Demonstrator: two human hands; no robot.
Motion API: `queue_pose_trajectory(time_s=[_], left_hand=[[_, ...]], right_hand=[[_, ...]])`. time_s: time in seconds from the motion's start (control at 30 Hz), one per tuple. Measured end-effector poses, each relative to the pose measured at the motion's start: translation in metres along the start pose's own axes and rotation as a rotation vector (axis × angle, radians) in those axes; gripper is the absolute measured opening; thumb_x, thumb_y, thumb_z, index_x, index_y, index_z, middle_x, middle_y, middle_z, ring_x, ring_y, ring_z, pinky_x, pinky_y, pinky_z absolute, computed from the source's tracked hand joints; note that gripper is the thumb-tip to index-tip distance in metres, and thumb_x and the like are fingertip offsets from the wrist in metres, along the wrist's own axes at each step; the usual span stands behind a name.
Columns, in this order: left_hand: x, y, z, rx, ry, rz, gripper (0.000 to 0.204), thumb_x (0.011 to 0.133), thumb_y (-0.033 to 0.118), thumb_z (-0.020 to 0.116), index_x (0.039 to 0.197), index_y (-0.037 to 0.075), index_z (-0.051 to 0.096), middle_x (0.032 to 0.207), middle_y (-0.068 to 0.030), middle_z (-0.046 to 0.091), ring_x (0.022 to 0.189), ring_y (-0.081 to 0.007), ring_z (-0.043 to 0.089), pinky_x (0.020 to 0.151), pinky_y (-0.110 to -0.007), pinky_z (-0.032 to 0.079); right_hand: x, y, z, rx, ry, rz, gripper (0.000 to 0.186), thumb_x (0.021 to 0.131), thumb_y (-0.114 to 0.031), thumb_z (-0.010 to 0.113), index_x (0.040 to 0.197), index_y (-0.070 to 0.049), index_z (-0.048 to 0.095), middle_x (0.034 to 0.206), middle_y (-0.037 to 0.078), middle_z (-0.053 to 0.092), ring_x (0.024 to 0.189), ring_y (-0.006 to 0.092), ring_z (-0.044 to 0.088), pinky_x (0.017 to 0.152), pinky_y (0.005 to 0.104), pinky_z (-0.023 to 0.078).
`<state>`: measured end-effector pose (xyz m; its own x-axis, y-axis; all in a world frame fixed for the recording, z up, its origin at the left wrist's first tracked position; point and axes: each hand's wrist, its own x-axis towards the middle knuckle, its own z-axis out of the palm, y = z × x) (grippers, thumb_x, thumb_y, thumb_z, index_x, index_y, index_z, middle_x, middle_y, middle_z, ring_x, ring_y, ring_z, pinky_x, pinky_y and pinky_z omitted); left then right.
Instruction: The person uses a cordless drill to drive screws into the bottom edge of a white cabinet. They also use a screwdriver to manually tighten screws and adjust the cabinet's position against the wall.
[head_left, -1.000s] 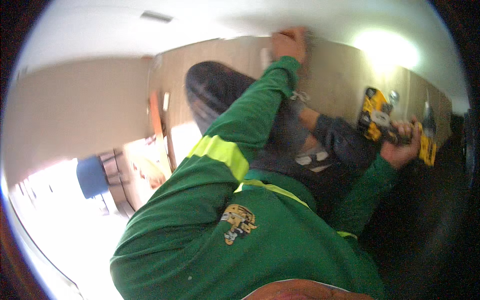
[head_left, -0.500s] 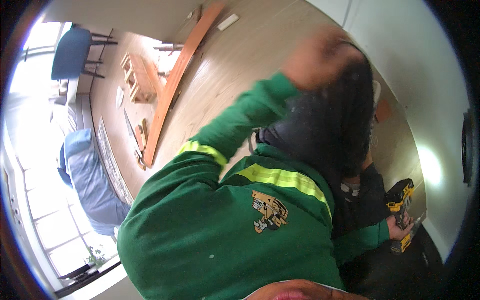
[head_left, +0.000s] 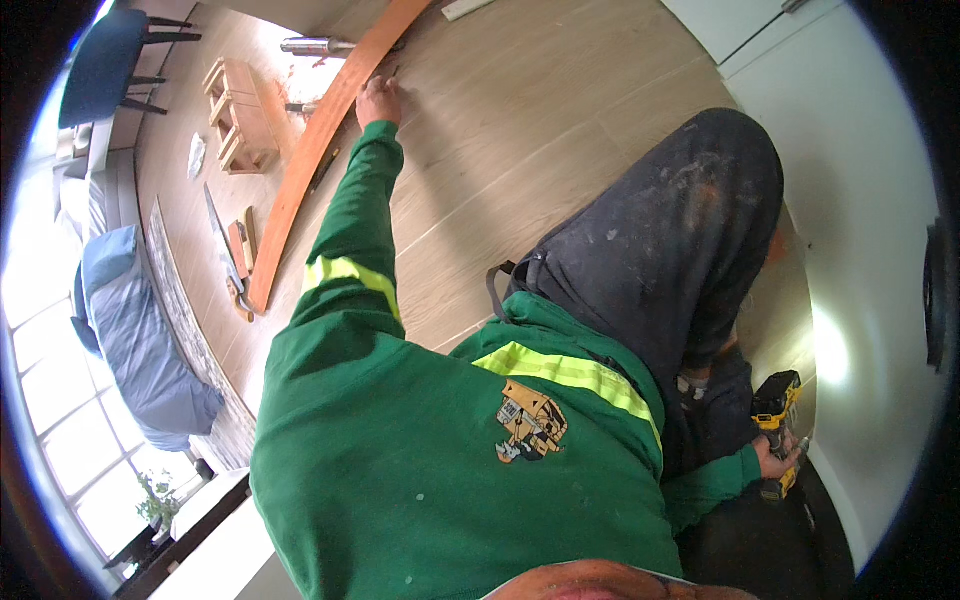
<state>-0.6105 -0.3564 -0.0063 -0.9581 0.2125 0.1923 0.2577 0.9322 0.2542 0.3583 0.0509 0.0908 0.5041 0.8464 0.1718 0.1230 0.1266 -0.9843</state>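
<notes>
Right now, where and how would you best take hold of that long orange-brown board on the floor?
I'd grip the board by its right long edge, around mid-length, coming from the right. It is long, narrow and seems flat, so a middle hold should balance better, though its far end is out of view. The left hand is close to that edge, while the handsaw lies on the opposite side.
</notes>
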Motion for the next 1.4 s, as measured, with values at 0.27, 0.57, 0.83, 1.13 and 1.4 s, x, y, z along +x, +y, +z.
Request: queue_pose_trajectory(time_s=[0.27,0.57,0.83,1.13,1.4], left_hand=[[0.154,-0.051,0.012,0.708,-0.048,0.815,0.033,0.099,0.021,0.048,0.121,0.005,0.066,0.125,-0.0136,0.066,0.118,-0.0275,0.063,0.096,-0.043,0.051],[-0.115,0.492,-0.156,-1.082,-0.775,0.86,0.035,0.101,0.022,0.06,0.131,0.003,0.061,0.092,-0.0028,0.064,0.079,-0.0098,0.057,0.074,-0.026,0.05],[-0.212,0.643,0.005,-0.59,-1.175,1.233,0.029,0.095,0.018,0.068,0.115,-0.002,0.062,0.096,-0.0114,0.071,0.081,-0.0182,0.068,0.074,-0.031,0.057],[-0.134,0.633,0.094,-0.007,-1.097,0.748,0.024,0.09,0.014,0.071,0.107,0.0,0.063,0.084,-0.0119,0.069,0.075,-0.0227,0.07,0.056,-0.037,0.062],[-0.071,0.605,0.14,0.161,-1.034,0.471,0.022,0.093,0.03,0.067,0.088,0.009,0.066,0.072,-0.0058,0.063,0.06,-0.0173,0.061,0.051,-0.034,0.052]], right_hand=[[-0.091,-0.038,0.103,0.578,0.147,0.611,0.031,0.094,-0.016,0.057,0.116,0.005,0.06,0.091,0.012,0.064,0.091,0.0259,0.062,0.097,0.0483,0.05],[-0.067,-0.057,0.076,0.937,0.054,0.413,0.015,0.098,-0.012,0.057,0.104,0.002,0.056,0.073,0.001,0.046,0.066,0.0157,0.048,0.071,0.0354,0.044],[-0.069,-0.055,0.077,0.91,0.088,0.443,0.014,0.097,-0.017,0.06,0.1,-0.003,0.058,0.07,-0.002,0.047,0.063,0.0151,0.049,0.069,0.0368,0.047],[-0.069,-0.056,0.075,0.89,0.177,0.477,0.014,0.096,-0.019,0.061,0.101,-0.006,0.058,0.07,-0.003,0.049,0.063,0.013,0.051,0.069,0.0369,0.049],[-0.069,-0.055,0.08,0.926,0.15,0.491,0.017,0.095,-0.02,0.063,0.104,-0.006,0.057,0.069,-0.003,0.05,0.063,0.013,0.051,0.071,0.0372,0.049]])
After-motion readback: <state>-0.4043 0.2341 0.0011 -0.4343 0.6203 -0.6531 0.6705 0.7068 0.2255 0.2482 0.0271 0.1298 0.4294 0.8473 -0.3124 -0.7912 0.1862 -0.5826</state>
